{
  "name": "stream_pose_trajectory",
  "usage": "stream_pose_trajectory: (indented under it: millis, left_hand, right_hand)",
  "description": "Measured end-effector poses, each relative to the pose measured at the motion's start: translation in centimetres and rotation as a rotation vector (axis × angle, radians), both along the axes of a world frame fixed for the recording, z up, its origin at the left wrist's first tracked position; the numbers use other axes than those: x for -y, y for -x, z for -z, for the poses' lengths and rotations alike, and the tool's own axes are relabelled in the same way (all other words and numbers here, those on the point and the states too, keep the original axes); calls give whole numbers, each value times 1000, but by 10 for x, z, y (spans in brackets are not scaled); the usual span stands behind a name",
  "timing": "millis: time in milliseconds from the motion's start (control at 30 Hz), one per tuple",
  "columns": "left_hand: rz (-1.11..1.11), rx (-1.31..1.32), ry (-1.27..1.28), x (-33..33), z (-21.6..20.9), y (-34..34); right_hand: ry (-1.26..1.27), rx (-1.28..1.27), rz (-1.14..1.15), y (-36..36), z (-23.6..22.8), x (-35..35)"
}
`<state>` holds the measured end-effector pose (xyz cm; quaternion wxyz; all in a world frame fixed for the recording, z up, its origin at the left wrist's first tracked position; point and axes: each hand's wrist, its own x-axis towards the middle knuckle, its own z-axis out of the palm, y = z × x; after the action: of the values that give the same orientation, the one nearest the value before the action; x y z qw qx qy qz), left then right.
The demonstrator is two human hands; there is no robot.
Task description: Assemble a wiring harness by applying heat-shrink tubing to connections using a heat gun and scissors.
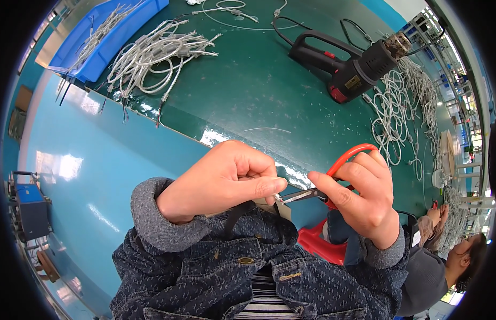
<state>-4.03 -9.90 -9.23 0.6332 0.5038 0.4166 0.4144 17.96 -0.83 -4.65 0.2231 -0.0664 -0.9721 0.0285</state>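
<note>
My right hand (365, 194) is wrapped round a pair of red-handled scissors (306, 195), fingers through the loops, with the dark blades pointing left. My left hand (224, 178) is closed in a pinch, thumb against the curled fingers. A tiny pale, shiny bit shows below its fingertips, right at the scissor tips; the fingers hide what it belongs to. Both hands are held in front of my body, by the near edge of the green-topped table (232, 96).
A pile of whitish cables (157, 56) lies at the far left beside a blue bin (93, 69) holding more. A black heat gun (354, 64) rests at the far right, near more coiled cables (392, 112). A co-worker (434, 272) sits at right; a red stool (322, 245) stands below.
</note>
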Motion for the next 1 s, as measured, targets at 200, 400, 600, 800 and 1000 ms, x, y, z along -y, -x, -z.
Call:
stream_pose_trajectory:
  millis: [200,400,600,800,1000]
  left_hand:
    - [-32,-10,42,1,-1,-2]
    - [-35,36,134,-1,2,-3]
    - [-24,5,212,-2,10,-4]
    - [38,-61,121,-6,8,1]
    - [85,-55,39,-7,2,0]
  right_hand:
    - [-16,10,25,0,-1,4]
    - [-67,52,36,2,0,5]
    - [-150,91,7,5,2,7]
    - [-179,68,-77,4,6,3]
    - [-141,28,-92,-3,12,3]
